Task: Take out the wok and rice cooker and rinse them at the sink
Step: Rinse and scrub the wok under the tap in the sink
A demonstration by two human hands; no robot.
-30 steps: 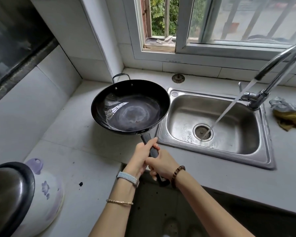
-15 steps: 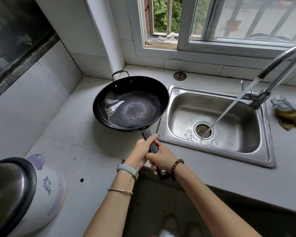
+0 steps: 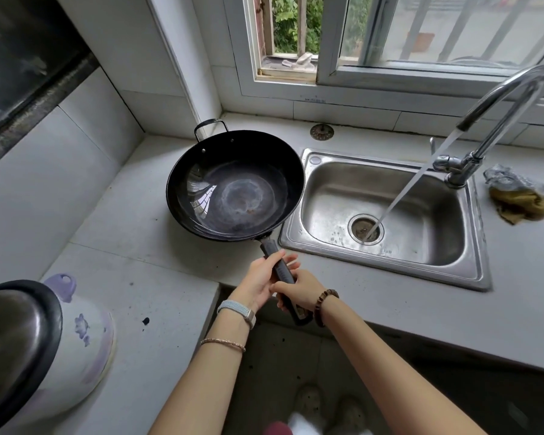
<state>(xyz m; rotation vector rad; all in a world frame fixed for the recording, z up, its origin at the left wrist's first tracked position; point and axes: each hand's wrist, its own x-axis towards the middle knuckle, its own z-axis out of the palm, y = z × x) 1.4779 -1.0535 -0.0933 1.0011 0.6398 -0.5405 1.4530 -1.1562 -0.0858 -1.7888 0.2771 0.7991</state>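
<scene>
A black wok (image 3: 236, 186) sits level over the white counter just left of the steel sink (image 3: 387, 215), its rim overlapping the sink's left edge. Both hands hold its long dark handle. My left hand (image 3: 261, 277) grips the handle nearer the pan, with some fingers loosening. My right hand (image 3: 299, 290) grips it further back. The chrome faucet (image 3: 490, 120) runs a stream of water into the sink drain (image 3: 365, 229). The white rice cooker (image 3: 44, 350), with purple flower print and its dark lid open, stands at the lower left.
A yellow-brown rag with a grey scrubber (image 3: 515, 196) lies right of the sink. A round drain cover (image 3: 322, 132) lies near the back wall under the window. Tiled wall rises at the left. The counter edge (image 3: 421, 337) runs below my hands, with floor beneath.
The wok has sunk slightly toward the counter beside the sink. My left hand's fingers have loosened on the handle. The water keeps running.
</scene>
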